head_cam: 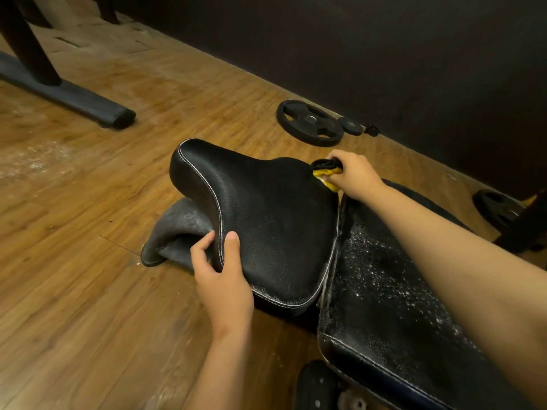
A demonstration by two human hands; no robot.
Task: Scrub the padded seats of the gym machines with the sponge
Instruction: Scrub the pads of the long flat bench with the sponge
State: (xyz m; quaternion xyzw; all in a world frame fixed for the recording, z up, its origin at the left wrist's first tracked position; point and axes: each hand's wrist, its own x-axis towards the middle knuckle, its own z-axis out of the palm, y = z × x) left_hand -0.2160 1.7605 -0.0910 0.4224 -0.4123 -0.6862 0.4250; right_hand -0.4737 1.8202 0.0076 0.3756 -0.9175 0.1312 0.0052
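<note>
A black padded seat [266, 220] with white stitching fills the middle of the head view. My left hand [222, 276] grips its near left edge, thumb on top and fingers curled under. My right hand [352, 173] holds a yellow and black sponge [325, 170] against the seat's far right corner. To the right lies the bench's long back pad [381, 306], black and speckled with white foam.
Wooden floor [88, 276] lies all around. A large weight plate [309, 122] and a small one [350, 125] lie near the dark wall [384, 54]. Another plate [497, 208] sits at the right. A machine's base bar [77, 99] crosses the upper left.
</note>
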